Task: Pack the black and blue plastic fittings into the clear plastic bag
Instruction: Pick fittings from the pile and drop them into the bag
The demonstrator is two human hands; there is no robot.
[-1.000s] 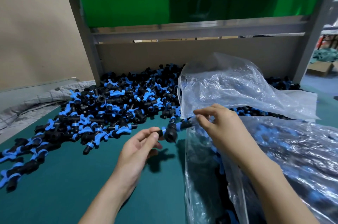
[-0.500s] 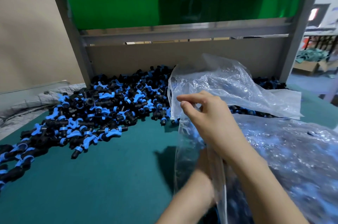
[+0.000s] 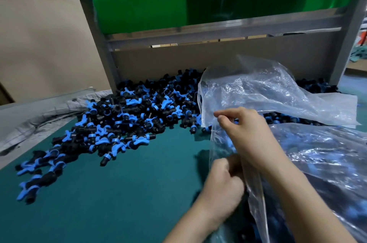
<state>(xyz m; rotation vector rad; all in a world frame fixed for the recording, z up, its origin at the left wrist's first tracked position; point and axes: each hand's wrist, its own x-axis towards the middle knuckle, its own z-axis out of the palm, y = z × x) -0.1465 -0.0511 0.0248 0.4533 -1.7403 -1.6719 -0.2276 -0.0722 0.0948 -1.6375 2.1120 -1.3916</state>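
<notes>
Presently: green table (image 3: pixel 139 199) carries a loose heap of fittings (image 3: pixel 137 117), just left of the clear plastic bag (image 3: pixel 274 92), part-filled | right hand (image 3: pixel 250 135) raised, thumb and forefinger pinching bag rim, evidently keeping the mouth open | left hand (image 3: pixel 223 183) curled at mouth below; grasp cannot be told.

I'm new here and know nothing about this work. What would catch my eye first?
First, the sprawling heap of small black plastic fittings with blue collars, spread across the left and middle of the teal table mat. On the right, a crinkled clear plastic bag billows up, its edge pinched by the right hand, with the left hand curled and blurred just below.
</notes>
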